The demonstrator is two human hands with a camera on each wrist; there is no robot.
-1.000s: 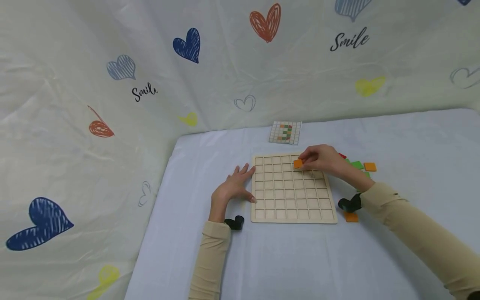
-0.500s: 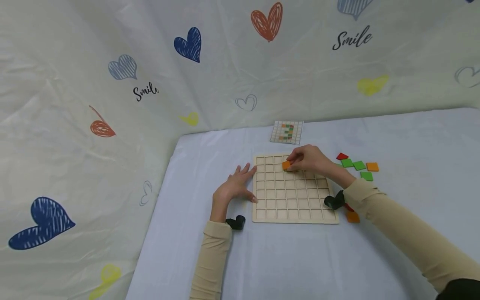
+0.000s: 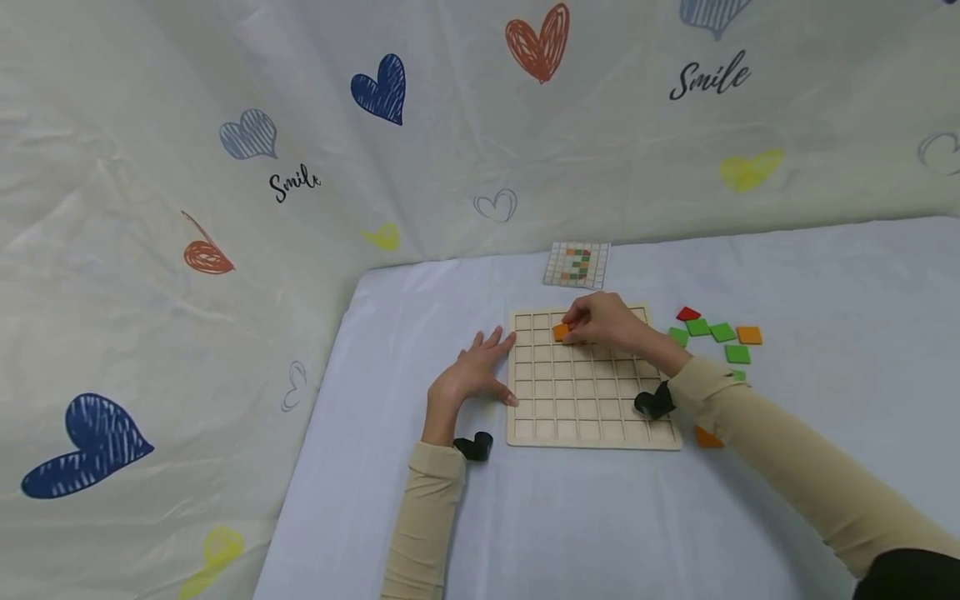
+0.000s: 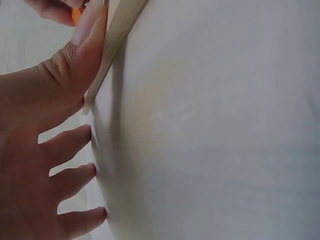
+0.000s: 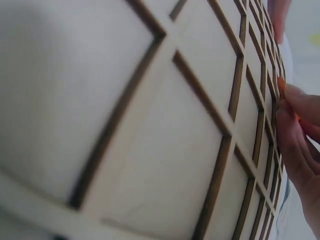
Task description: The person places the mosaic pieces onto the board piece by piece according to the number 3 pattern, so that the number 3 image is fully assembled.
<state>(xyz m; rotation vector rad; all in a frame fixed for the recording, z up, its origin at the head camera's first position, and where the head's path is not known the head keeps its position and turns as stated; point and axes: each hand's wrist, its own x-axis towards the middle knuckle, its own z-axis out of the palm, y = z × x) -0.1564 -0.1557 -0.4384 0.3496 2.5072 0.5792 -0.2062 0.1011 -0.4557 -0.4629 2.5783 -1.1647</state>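
A square wooden grid board [image 3: 596, 408] lies on the white table. My right hand [image 3: 603, 321] pinches an orange square tile [image 3: 561, 332] over the board's upper left part, in the second row from the far edge. In the right wrist view the orange tile [image 5: 281, 84] shows between thumb and finger, right at the grid. My left hand [image 3: 471, 375] has its fingers spread along the board's left edge. In the left wrist view the left thumb [image 4: 75, 70] lies against the board's side [image 4: 112, 50], and the other fingertips rest on the cloth.
Behind the board lies a pattern card [image 3: 576, 265] with a coloured grid. To the right are several green tiles [image 3: 737, 354], an orange tile [image 3: 748, 335] and a red piece [image 3: 687, 314]. Another orange tile [image 3: 708, 438] sits near the board's lower right corner, beside the right sleeve [image 3: 787, 450].
My right hand has moved left across the board with the orange tile, uncovering more of the loose tiles at the right. The left hand has stayed at the board's edge.
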